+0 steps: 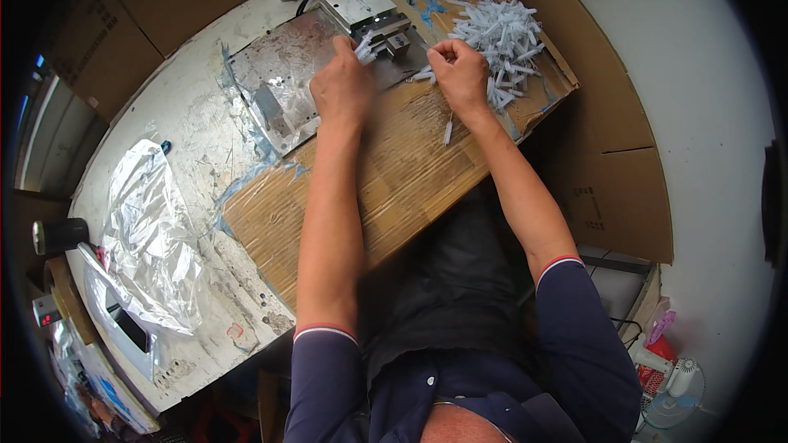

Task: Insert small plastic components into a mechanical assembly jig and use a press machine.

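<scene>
Left hand [342,86] pinched on white plastic pieces [364,47] at the metal fixture [379,31], right hand [460,74] clamped on another.

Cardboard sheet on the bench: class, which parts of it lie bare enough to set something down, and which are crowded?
Bare: the cardboard sheet between the two forearms, and its near-left corner beside the white tabletop. One loose white piece lies by the right wrist. Crowded: the far right corner under the pile of white plastic pieces, and around the metal fixture where the left hand and right hand work.
</scene>
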`<state>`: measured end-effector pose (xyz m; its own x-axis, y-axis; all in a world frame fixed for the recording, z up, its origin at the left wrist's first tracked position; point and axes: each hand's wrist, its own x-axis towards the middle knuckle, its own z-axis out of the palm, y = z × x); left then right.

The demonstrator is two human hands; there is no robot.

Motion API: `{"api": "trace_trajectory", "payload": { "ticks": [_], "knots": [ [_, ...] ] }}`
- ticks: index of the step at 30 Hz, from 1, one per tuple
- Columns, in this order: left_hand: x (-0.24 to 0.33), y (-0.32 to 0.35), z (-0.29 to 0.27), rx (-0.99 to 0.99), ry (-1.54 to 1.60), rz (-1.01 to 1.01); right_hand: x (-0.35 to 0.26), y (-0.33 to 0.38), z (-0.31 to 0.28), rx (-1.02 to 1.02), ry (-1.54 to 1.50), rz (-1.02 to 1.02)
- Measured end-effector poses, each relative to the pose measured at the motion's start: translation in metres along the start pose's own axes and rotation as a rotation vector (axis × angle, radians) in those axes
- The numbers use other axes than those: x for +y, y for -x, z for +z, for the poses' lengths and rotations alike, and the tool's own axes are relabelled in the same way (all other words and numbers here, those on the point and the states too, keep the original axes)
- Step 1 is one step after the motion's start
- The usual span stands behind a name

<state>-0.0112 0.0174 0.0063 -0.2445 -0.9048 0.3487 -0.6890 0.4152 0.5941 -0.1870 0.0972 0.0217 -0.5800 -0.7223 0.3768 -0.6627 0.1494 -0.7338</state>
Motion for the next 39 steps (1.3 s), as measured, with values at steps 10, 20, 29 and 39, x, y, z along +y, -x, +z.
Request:
{"api": "trace_trajectory", "payload": {
  "ticks": [10, 20, 29, 39],
  "knots": [
    [-0.007, 0.001, 0.014, 0.109, -0.032, 0.112, 0.004, 0.012, -0.026, -0.217, 0.408, -0.389],
    [-0.004, 0.003, 0.010, 0.123, -0.029, 0.182, 0.003, 0.011, -0.030, -0.297, 0.429, -0.596],
    [-0.006, -0.001, 0.008, 0.222, 0.272, 0.027, 0.002, 0.019, -0.027, -0.247, 0.273, -0.349],
    [-0.019, -0.012, -0.009, -0.149, 1.464, -0.249, -0.005, 0.020, -0.018, -0.235, 0.209, -0.273]
  ]
}}
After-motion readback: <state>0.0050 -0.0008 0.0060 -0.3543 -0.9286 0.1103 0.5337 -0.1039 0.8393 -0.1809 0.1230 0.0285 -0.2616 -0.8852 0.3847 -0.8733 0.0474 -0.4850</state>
